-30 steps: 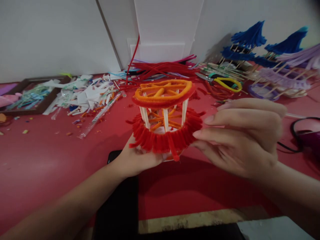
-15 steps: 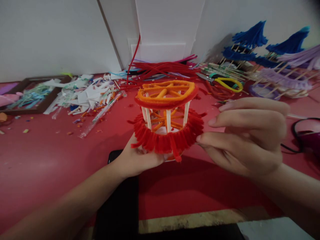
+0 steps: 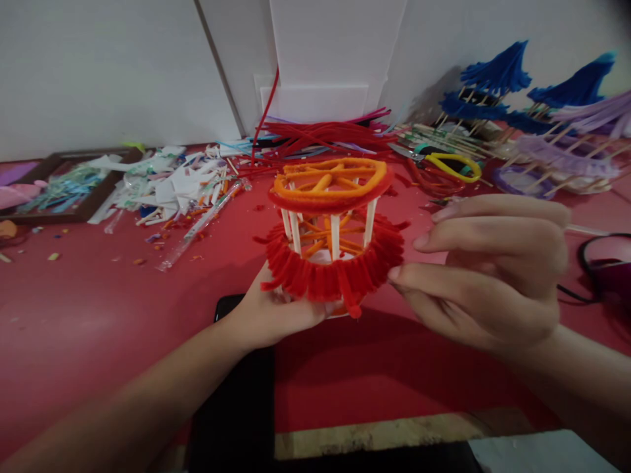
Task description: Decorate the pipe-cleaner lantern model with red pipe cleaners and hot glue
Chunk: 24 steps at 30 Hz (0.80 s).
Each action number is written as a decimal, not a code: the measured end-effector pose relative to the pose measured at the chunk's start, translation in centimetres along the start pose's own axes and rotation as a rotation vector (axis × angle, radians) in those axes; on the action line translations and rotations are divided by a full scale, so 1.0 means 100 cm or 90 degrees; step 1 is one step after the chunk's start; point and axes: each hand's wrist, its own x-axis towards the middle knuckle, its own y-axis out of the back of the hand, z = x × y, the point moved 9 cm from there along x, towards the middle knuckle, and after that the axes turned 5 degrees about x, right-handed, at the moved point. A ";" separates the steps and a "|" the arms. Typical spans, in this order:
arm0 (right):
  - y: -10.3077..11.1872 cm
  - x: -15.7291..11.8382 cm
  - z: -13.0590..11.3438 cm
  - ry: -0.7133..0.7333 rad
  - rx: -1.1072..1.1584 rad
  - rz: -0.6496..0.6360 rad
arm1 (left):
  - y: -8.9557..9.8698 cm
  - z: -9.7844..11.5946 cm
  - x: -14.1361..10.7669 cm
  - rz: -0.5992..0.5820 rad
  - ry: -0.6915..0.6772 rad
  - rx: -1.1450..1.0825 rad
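Note:
A small round model [image 3: 331,190] of orange and red pipe cleaners stands upright in the middle, its two tiers joined by pale wooden sticks. Around its lower tier runs a fringe of short red pipe-cleaner pieces [image 3: 315,279]. My left hand [image 3: 273,315] is closed round the base from the left, the thumb in front; the other fingers are hidden behind the model. At the right edge of the fringe, my right hand [image 3: 483,269] has thumb and index finger pinched at the red tips, the other fingers curled above.
Red pipe cleaners [image 3: 315,139] lie at the back by the wall. Yellow-handled pliers [image 3: 451,164] rest right of them. Blue-roofed models [image 3: 495,72] and a lilac one [image 3: 566,157] stand at right. Scraps [image 3: 177,187] and a brown tray [image 3: 81,213] lie left; a black phone-like object [image 3: 229,305] is below.
The whole view has shifted very slightly. Both hands keep their places on the model, and nothing has been let go or taken up.

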 end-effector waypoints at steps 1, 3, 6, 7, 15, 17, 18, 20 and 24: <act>0.000 0.000 -0.001 0.006 -0.003 -0.004 | 0.000 -0.001 0.000 0.002 0.000 0.000; 0.000 0.001 -0.001 -0.002 -0.017 -0.007 | 0.001 -0.001 0.000 0.000 -0.007 0.002; -0.003 0.004 0.001 -0.064 -0.025 -0.014 | 0.003 0.000 0.001 0.011 -0.027 0.005; -0.003 0.004 0.001 -0.091 -0.027 -0.013 | 0.003 0.001 0.002 0.019 -0.031 0.007; -0.010 0.001 0.008 -0.174 0.018 -0.018 | -0.006 0.010 0.002 -0.016 -0.043 0.017; -0.011 -0.004 0.015 -0.208 0.043 -0.002 | -0.005 0.014 0.001 -0.004 -0.065 0.052; -0.011 -0.007 0.019 -0.233 0.060 0.019 | -0.003 0.016 0.001 0.005 -0.081 0.066; -0.012 -0.013 0.027 -0.304 0.109 0.070 | 0.003 0.019 0.003 0.041 -0.117 0.070; -0.034 -0.034 0.041 -0.539 0.303 0.114 | 0.015 0.017 0.007 0.112 -0.150 0.007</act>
